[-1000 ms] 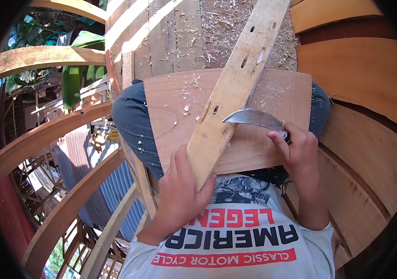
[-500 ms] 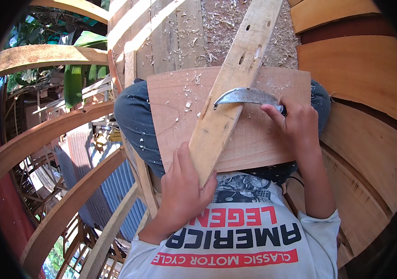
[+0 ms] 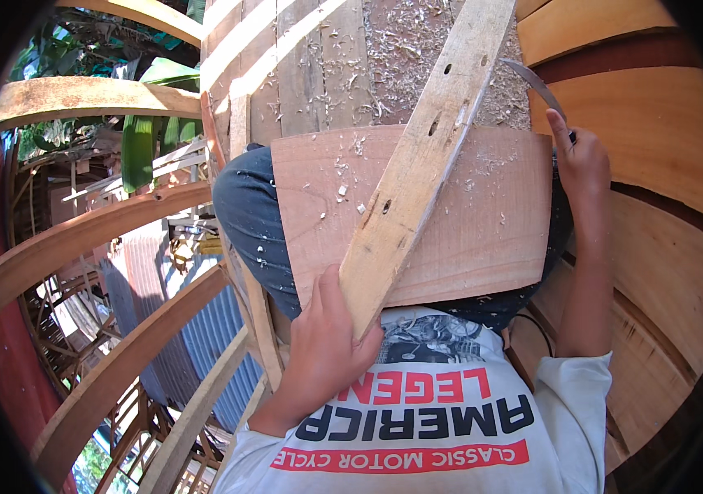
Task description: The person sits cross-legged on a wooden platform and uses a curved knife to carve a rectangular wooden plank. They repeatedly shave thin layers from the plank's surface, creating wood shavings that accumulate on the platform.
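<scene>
A long wooden plank (image 3: 417,156) with several dark slots cut along it lies slantwise over a flat wooden board (image 3: 483,235) on my lap. My left hand (image 3: 337,325) is wrapped round the plank's near end. Off to the right, my right hand (image 3: 584,160) grips the handle of a curved knife (image 3: 535,85), mostly hidden by the fingers. The blade is raised, pointing away and to the left, apart from the plank. Small wood chips (image 3: 342,191) lie on the board left of the plank.
Wood shavings (image 3: 397,49) cover much of the plank floor ahead. Curved wooden boards (image 3: 640,115) rise on my right. To the left, bare wooden ribs (image 3: 96,218) stand with gaps between them, and corrugated metal sheets (image 3: 203,329) show beyond.
My right hand has lifted the knife off the plank and swung it away to the far right. The left hand keeps its hold on the plank.
</scene>
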